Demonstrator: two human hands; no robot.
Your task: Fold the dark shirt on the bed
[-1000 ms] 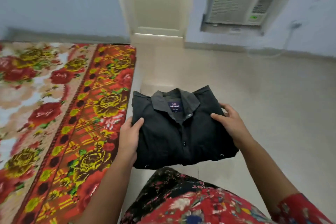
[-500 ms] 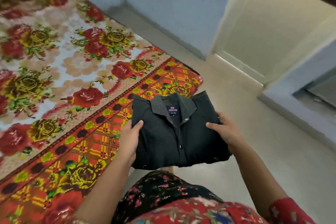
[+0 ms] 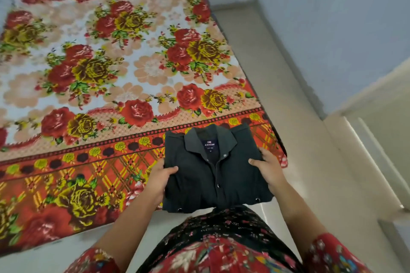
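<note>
Head camera looks straight down, and the dark shirt (image 3: pixel 213 175) is right in the middle of the action, folded into a compact, nearly square packet. Collar end points away from the person, out over the bed (image 3: pixel 111 68); the folded bottom edge sits close against the person's floral dress (image 3: pixel 221 241). The button placket runs along that collar-to-fold line and leans a touch to the right at the near end. An "ARROW" label shows inside the open collar.

Both hands are on it! The left hand (image 3: pixel 158 180) grips the left side, thumb lying flat across the top of the cloth and fingers tucked out of sight underneath. The right hand (image 3: pixel 269 169) does the same on the right side, thumb on top and fingers wrapped under the edge. The packet is held level between them.

It sits over the near right corner of the bed. The collar half lies over the orange border of the flowered bedspread, while the near edge juts past the mattress over the pale floor (image 3: pixel 315 162). Whether the cloth touches the bedspread, I cannot tell.

The bed's corner shows just beyond the right hand, and its right edge runs up alongside a strip of floor and the blue wall (image 3: pixel 332 29). Wide open bedspread stretches to the left and beyond the collar. A cream door frame (image 3: pixel 366 139) stands off to the right.
</note>
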